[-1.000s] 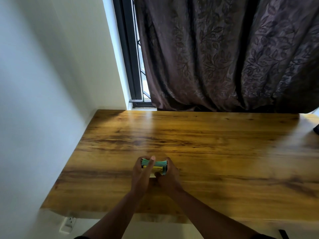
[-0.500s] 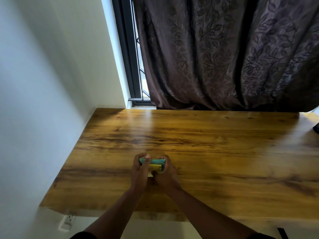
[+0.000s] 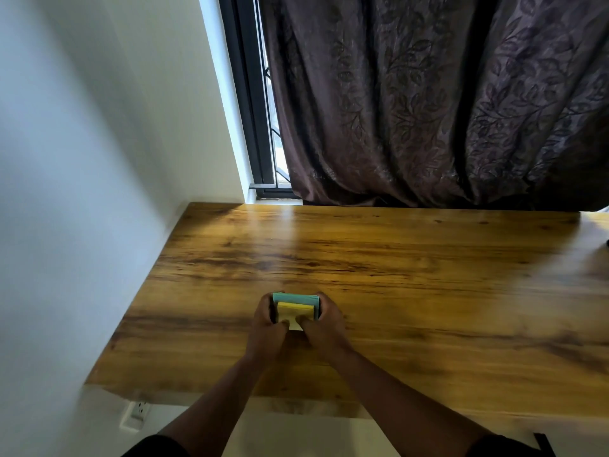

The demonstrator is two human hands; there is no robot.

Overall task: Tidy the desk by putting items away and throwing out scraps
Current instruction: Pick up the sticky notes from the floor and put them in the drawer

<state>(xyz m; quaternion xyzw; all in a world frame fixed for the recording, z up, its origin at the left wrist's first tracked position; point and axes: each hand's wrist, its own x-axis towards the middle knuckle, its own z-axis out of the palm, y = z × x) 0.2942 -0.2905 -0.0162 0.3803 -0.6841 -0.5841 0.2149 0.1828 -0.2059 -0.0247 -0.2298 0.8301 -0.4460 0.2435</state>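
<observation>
A small stack of sticky notes (image 3: 295,308), teal below and yellow on top, sits on the wooden desk (image 3: 412,291) near its front left. My left hand (image 3: 267,328) grips the stack's left side with its thumb on top. My right hand (image 3: 324,328) grips the right side, thumb also on the yellow sheet. The lower edge of the stack is hidden behind my thumbs.
A white wall (image 3: 66,225) borders the desk's left edge. A dark patterned curtain (image 3: 428,100) hangs behind the desk beside a window frame (image 3: 250,127). A wall socket (image 3: 138,412) shows below the desk's front left corner. A dark object (image 3: 607,242) peeks in at the right edge.
Both hands stay on the sticky-note stack. My thumbs have shifted onto the top, and the yellow top sheet now faces the camera more.
</observation>
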